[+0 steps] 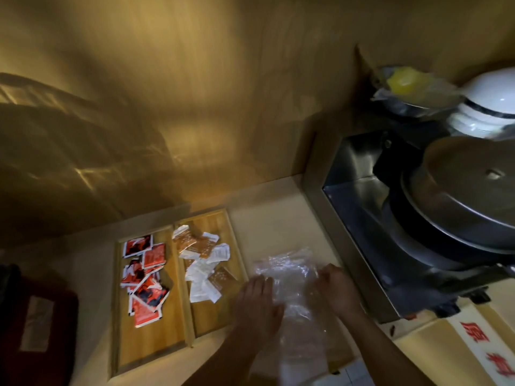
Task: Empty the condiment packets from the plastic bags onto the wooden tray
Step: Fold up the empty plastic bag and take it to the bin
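A wooden tray with two compartments lies on the counter. Several red, black and white packets fill its left compartment; several white and brown packets lie in the right one. A clear, crumpled plastic bag rests flat on the counter just right of the tray, and no packets show inside it. My left hand lies palm down on the bag's left edge with fingers spread. My right hand presses on its right side, fingers curled at the plastic.
A steel recess at right holds a large round metal lid on a dark pan. White stacked bowls and a wrapped yellow item sit behind. A dark red object is at far left. A wooden wall backs the counter.
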`<act>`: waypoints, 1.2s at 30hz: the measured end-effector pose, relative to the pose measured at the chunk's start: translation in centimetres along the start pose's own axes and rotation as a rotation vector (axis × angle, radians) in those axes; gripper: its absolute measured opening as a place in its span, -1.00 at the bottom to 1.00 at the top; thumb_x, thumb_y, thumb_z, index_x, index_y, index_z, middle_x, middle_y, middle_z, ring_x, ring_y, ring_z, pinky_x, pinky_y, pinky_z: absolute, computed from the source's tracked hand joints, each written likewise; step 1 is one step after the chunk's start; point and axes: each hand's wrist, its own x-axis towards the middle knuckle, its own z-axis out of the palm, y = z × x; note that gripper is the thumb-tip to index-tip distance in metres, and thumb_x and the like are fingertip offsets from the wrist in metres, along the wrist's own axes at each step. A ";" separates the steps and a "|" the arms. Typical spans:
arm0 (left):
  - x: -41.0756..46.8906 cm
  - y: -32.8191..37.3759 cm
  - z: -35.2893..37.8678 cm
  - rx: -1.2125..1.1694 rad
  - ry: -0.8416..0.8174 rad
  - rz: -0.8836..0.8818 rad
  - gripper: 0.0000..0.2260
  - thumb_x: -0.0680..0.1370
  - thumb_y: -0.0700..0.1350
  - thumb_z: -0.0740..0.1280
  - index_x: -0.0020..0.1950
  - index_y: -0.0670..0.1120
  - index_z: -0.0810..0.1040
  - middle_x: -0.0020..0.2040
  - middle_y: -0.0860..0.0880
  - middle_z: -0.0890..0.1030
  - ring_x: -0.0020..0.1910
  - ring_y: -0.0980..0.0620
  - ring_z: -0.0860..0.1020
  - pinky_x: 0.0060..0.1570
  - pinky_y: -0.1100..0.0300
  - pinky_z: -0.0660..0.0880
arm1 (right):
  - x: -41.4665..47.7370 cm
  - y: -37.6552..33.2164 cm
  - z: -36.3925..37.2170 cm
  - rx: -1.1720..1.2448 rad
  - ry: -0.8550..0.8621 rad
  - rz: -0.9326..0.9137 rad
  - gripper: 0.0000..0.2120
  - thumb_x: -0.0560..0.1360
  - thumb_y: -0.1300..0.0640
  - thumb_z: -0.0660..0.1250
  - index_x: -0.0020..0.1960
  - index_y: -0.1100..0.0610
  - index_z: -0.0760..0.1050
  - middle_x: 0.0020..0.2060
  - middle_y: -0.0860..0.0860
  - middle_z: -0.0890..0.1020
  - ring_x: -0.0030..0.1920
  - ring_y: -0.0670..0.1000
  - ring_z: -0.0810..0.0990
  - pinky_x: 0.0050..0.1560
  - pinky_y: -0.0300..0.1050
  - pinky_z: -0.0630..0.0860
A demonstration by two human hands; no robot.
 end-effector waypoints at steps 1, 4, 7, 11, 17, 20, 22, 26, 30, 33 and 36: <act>0.0 0.2 0.4 0.031 -0.018 0.010 -0.49 0.27 0.21 0.14 0.01 -0.03 0.64 -0.03 -0.01 0.70 -0.04 0.03 0.67 0.02 0.13 0.59 | 0.1 0.5 -0.2 -0.027 -0.012 0.033 -0.89 0.44 0.14 0.26 -0.08 0.14 0.51 -0.02 0.14 0.63 0.03 0.16 0.60 -0.03 -0.07 0.46; -0.3 0.6 1.0 0.077 -0.073 0.023 -0.52 0.27 0.17 0.16 0.00 -0.03 0.66 0.01 -0.06 0.70 0.00 0.00 0.67 0.16 0.05 0.32 | 0.2 1.5 -0.4 0.050 -0.088 0.127 -0.73 0.39 0.10 0.36 0.03 0.22 0.47 -0.05 0.13 0.60 0.01 0.14 0.59 -0.03 -0.06 0.48; -0.5 0.4 1.9 0.087 -0.053 0.003 -0.54 0.30 0.11 0.19 0.07 -0.06 0.63 0.08 -0.09 0.68 0.07 -0.04 0.64 0.17 0.03 0.24 | 0.1 1.8 -0.1 0.224 -0.182 0.156 -0.71 0.34 0.11 0.44 -0.05 0.21 0.44 -0.19 0.11 0.58 -0.14 0.09 0.58 -0.12 -0.03 0.50; -0.6 0.8 1.7 0.067 -0.049 -0.022 -0.56 0.27 0.07 0.21 0.06 -0.06 0.61 0.08 -0.10 0.68 0.06 -0.04 0.64 0.19 0.03 0.24 | 0.3 1.8 0.2 0.387 -0.294 0.137 -0.85 0.32 0.23 0.44 -0.15 0.26 0.56 -0.33 0.09 0.59 -0.33 0.03 0.57 -0.30 -0.09 0.50; -0.2 1.0 1.5 0.056 -0.105 -0.054 -0.59 0.27 0.08 0.19 0.01 -0.02 0.61 0.04 -0.04 0.69 0.02 0.02 0.64 0.20 0.05 0.38 | 0.7 1.2 0.9 0.427 -0.330 0.099 -0.88 0.37 0.35 0.33 -0.11 0.37 0.56 -0.28 0.18 0.62 -0.29 0.06 0.56 -0.28 -0.12 0.46; 0.3 1.0 0.6 -0.119 -0.035 -0.153 -0.56 0.41 0.00 0.19 0.27 -0.05 0.49 0.24 -0.02 0.55 0.20 0.00 0.54 0.23 0.08 0.47 | 0.7 0.1 0.0 0.471 -0.353 0.050 -0.74 0.39 0.42 0.29 -0.40 0.15 0.48 -0.49 -0.02 0.55 -0.40 -0.05 0.50 -0.41 -0.27 0.44; 0.7 1.3 -0.7 -0.299 0.101 -0.203 -0.55 0.45 -0.06 0.25 0.34 -0.10 0.39 0.24 -0.07 0.51 0.20 -0.05 0.51 0.21 0.11 0.45 | 0.8 -0.7 -0.8 0.542 -0.372 0.022 -0.63 0.40 0.50 0.22 -0.46 0.14 0.36 -0.54 -0.03 0.47 -0.43 -0.05 0.44 -0.49 -0.35 0.42; 1.1 1.5 -3.4 -0.856 0.242 -0.431 -0.55 0.41 -0.03 0.44 0.23 -0.07 0.38 0.13 -0.04 0.56 0.08 -0.03 0.56 0.12 0.00 0.54 | 0.8 -2.3 -3.0 0.612 -0.413 -0.093 -0.68 0.43 0.47 0.21 -0.42 0.18 0.44 -0.51 0.05 0.61 -0.46 -0.02 0.60 -0.44 -0.27 0.50; 1.7 -0.5 -3.7 -1.400 -0.081 -0.652 -0.19 0.19 0.31 0.50 0.29 -0.11 0.44 0.24 -0.14 0.59 0.13 -0.11 0.61 0.17 -0.11 0.54 | 0.3 -3.8 -5.0 0.714 -0.472 -0.195 -0.70 0.46 0.34 0.28 -0.41 0.11 0.46 -0.51 -0.05 0.60 -0.49 -0.15 0.56 -0.42 -0.31 0.46; 1.1 -0.3 -5.8 -1.632 -0.262 -0.647 -0.34 0.26 0.14 0.55 0.26 -0.13 0.50 0.23 -0.22 0.58 0.16 -0.20 0.59 0.22 -0.13 0.49 | 0.0 -4.7 -5.7 0.746 -0.496 -0.298 -0.88 0.44 0.27 0.32 -0.28 0.19 0.51 -0.31 0.11 0.64 -0.26 0.03 0.60 -0.14 -0.13 0.51; 0.6 -0.1 -7.7 -1.704 -0.214 -0.503 -0.70 0.37 -0.17 0.46 0.03 -0.31 0.62 0.08 -0.38 0.61 -0.03 -0.24 0.64 -0.07 0.02 0.60 | -0.4 -5.2 -5.9 0.773 -0.526 -0.327 -0.95 0.29 0.19 0.38 -0.34 0.13 0.53 -0.33 0.12 0.67 -0.27 0.06 0.63 -0.20 -0.18 0.55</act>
